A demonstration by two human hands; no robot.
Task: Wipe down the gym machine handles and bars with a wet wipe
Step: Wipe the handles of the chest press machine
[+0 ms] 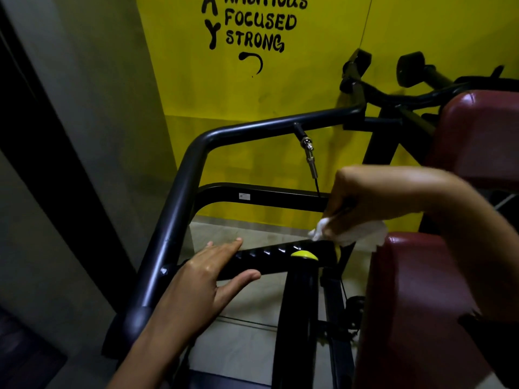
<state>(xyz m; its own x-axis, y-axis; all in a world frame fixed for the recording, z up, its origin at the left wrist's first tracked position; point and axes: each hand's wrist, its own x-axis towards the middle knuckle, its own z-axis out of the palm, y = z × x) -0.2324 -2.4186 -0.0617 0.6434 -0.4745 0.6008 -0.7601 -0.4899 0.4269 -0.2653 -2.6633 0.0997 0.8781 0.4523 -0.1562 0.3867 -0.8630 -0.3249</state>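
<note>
yellow wall (323,66) with black lettering; grey wall (92,108) left; pale tiled floor (252,304).

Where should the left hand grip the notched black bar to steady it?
I'd grip the notched bar at its left end, coming from above where the left hand rests, fingers over, thumb beneath. It runs nearly level, and the wet wipe in the right hand and yellow knob take the right end.

Colours observed
Wall (309,88) yellow, lettering (261,21) black; bar (252,129) black; wipe (359,234) white; pads (415,304) maroon; knob (304,254) yellow.
</note>
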